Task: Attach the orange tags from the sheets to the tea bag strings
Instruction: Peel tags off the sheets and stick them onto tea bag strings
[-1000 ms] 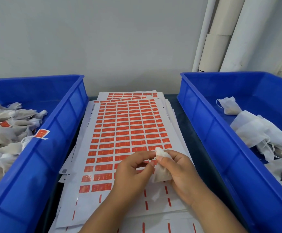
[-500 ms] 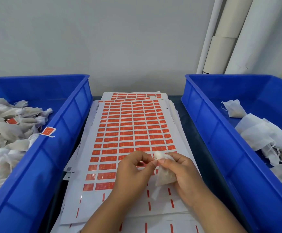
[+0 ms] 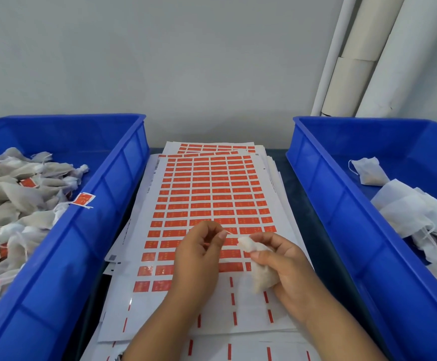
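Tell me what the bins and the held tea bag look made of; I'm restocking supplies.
Left bin and right bin: likely moulded plastic, smooth blue walls with a slight sheen. Tea bag in the right hand: seemingly thin non-woven or mesh fabric, matte, off-white, crumpled at the neck.

One head-worn wide-angle view looks forward and down, close over the sheets (image 3: 209, 201), between two blue bins (image 3: 123, 162), facing the wall (image 3: 186, 61).

Two blue bins: left bin (image 3: 102, 230), right bin (image 3: 342, 204). Two hands: left hand (image 3: 199, 254), right hand (image 3: 287, 267). One tea bag (image 3: 260, 272) is held. Sheets (image 3: 212, 194) and binned bags are too many to count.
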